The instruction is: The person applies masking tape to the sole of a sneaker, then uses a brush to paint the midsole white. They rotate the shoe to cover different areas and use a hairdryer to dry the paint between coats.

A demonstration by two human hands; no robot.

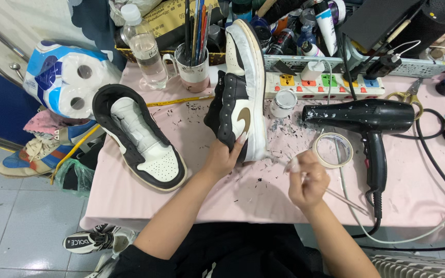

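Note:
My left hand point(224, 157) grips the heel end of a black, white and tan high-top sneaker point(243, 87) that stands on its side on the pink table point(263, 195), sole turned to the right. Just right of it, my right hand point(309, 181) is closed on a thin brush point(336, 196) whose tip points toward the shoe's white sole. A matching second sneaker point(137, 136) lies flat to the left, its opening stuffed with white paper.
A black hair dryer point(366, 121), a tape roll point(334, 150), a small white jar point(284, 103), a power strip point(325, 85), scissors point(407, 95) and cables lie at right. A mug of brushes point(194, 64), a water bottle point(145, 49) and paint tubes stand behind. Toilet rolls point(65, 77) and other shoes sit left.

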